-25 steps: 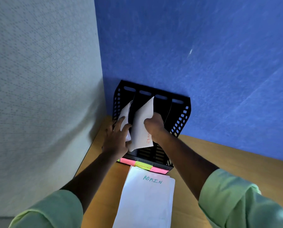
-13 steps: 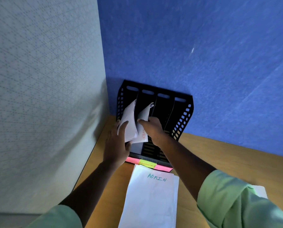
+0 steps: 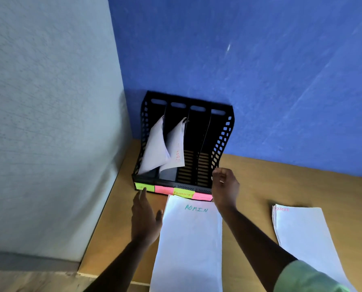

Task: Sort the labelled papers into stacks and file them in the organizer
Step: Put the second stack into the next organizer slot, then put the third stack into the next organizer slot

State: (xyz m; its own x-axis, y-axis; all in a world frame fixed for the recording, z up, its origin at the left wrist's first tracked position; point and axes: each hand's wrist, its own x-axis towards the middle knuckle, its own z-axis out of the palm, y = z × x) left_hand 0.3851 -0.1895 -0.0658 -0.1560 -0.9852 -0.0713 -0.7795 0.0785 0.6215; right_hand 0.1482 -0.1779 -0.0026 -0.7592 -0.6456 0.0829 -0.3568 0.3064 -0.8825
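**A:** Where is the organizer, and what is in it?

**B:** A black organizer (image 3: 222,133) with four upright slots stands on a wooden table (image 3: 281,175), pushed into the corner where a blue wall (image 3: 260,60) meets a pale wall (image 3: 49,102). Its first slot from the pale wall holds a bundle of white papers (image 3: 154,147), leaning. The next slot holds a second bundle (image 3: 176,148) with red writing, also leaning. The other two slots show only their slatted floors. Green and pink sticky notes (image 3: 165,189) run along the organizer's front lip.

**A:** And the other papers?

**B:** A white stack marked "ADMIN" (image 3: 190,239) in green lies flat on the table, its top edge touching the organizer's front. A second stack (image 3: 302,232), with red lettering at its top, lies well off to the organizer's right.

**A:** What are the hands doing?

**B:** The left hand (image 3: 144,220) is in front of the organizer, beside the ADMIN stack, its grip released and fingers stretched. The right hand (image 3: 225,186) is at the organizer's front right corner, fingers loosely curled, holding nothing.
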